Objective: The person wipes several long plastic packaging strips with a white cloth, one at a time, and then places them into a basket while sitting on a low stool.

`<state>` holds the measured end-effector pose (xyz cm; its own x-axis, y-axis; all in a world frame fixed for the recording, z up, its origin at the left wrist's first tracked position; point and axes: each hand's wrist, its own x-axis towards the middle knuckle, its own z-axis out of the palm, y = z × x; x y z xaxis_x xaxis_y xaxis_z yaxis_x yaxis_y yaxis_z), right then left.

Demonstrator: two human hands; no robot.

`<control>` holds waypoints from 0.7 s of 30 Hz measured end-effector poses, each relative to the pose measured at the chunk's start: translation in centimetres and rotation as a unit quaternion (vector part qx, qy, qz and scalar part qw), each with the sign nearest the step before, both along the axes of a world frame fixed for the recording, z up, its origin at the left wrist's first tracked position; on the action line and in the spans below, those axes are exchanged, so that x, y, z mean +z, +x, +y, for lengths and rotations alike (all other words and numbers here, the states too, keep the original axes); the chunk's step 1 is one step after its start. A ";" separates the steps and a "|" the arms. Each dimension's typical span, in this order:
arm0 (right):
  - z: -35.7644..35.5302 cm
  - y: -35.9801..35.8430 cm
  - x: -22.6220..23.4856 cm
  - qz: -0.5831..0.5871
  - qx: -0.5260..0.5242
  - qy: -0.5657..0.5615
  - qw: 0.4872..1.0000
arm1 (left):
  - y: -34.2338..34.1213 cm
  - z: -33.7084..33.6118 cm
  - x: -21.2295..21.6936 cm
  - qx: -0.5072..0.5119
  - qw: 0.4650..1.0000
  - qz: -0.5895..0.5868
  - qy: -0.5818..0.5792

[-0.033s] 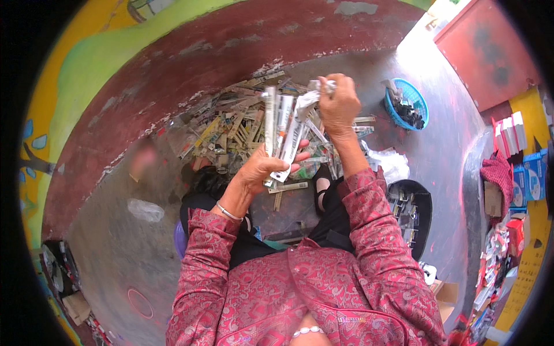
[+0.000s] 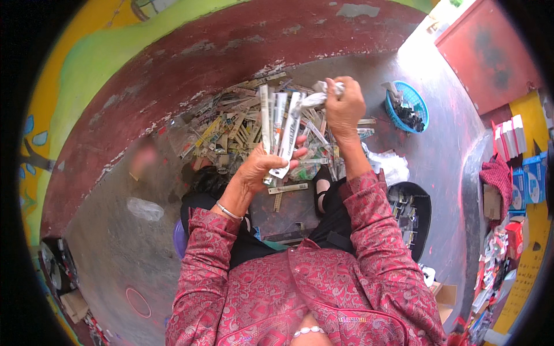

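A makeshift sorting workplace is suggested by the bare concrete floor (image 2: 115,254), heaped packets (image 2: 231,130), baskets (image 2: 411,104) and stacked cartons (image 2: 508,135).

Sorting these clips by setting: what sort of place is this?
Probably an informal floor workspace by a painted wall: a heap of packets on the concrete floor, a blue basket, stacked boxes.

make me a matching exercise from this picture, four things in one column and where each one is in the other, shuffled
Things:
1. bundle of long flat packets
2. crumpled white wrapper
3. blue basket
4. black tray

Places:
A. on the floor at the upper right, holding dark pieces
B. fanned upright in the left hand
C. on the floor by the person's right side
D. clenched in the right hand

Pairs: 1-B, 2-D, 3-A, 4-C
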<state>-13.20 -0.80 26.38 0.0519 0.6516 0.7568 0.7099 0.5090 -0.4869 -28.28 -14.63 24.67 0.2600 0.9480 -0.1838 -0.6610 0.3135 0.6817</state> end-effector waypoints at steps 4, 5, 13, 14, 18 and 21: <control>-0.6 2.1 -1.9 0.316 0.216 -0.351 0.855 | -0.4 0.9 -0.5 0.040 0.999 -0.012 0.006; -2.9 1.3 1.4 0.312 0.254 -0.455 0.794 | -0.4 0.9 -0.5 0.043 0.999 0.001 0.006; -3.9 -1.0 -0.4 0.119 0.399 -0.497 0.761 | -0.5 0.1 -1.8 -0.050 0.994 0.101 -0.013; -4.0 -0.9 -0.2 0.151 0.411 -0.506 0.743 | -0.5 0.2 -1.8 -0.049 0.996 0.072 -0.009; -4.0 -0.8 0.0 0.227 0.432 -0.531 0.693 | -0.3 0.1 -1.4 -0.061 0.998 0.013 0.033; -4.0 -0.4 0.5 0.299 0.448 -0.546 0.642 | -0.4 -0.1 -1.4 -0.063 0.997 -0.042 0.014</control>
